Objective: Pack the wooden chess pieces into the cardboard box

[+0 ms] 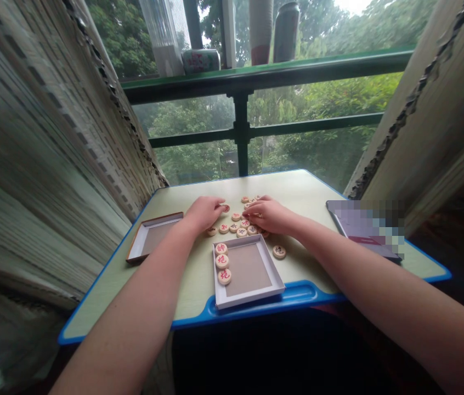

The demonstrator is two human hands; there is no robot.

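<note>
Round wooden Chinese chess pieces (233, 228) with red or black characters lie in a loose group mid-table. My left hand (204, 213) is at the group's left side, thumb and fingers closed on one red-marked chess piece (226, 208). On the right, my right hand (271, 215) rests over the group with its fingers stretched out, touching pieces and hiding some of them. Nearer me is a shallow white box (252, 299); three red-marked pieces (222, 261) stand in a column along its left wall. A single black-marked piece (279, 252) lies right of the box.
The pale folding table (191, 307) has a blue edge. A second shallow box part (156, 236) lies at left, partly behind my left forearm. A dark flat device (359, 230), partly blurred, lies at right. Cans (286, 33) and cups stand on the window ledge; curtains flank the table.
</note>
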